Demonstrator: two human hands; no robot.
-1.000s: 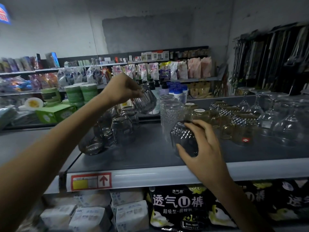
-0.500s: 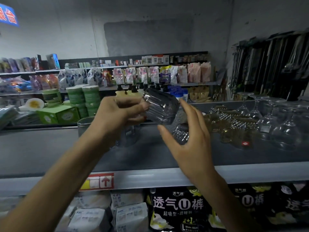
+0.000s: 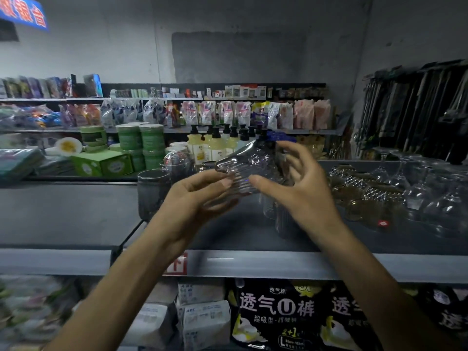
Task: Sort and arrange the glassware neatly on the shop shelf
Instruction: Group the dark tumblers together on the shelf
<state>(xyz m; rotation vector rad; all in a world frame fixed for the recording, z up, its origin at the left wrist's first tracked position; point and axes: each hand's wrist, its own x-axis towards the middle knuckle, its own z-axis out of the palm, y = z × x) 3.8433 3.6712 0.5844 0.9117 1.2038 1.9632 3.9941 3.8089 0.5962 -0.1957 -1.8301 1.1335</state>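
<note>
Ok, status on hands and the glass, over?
Left hand and right hand both on ribbed glass, tilted, above shelf. Dark tumbler left, amber glasses right. Nothing blocking.

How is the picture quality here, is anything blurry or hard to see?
Head view: dim shop light; the ribbed glass between left hand and right hand is smeared by motion; wide-angle bending at the edges; bottom-left goods blurred.

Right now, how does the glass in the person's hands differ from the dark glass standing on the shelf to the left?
The held glass is clear and ribbed; the dark glass looks smoky grey. The held glass lies tilted in the air between the left hand and right hand; the dark glass stands upright on the shelf, untouched. Both are tumbler-like.
</note>
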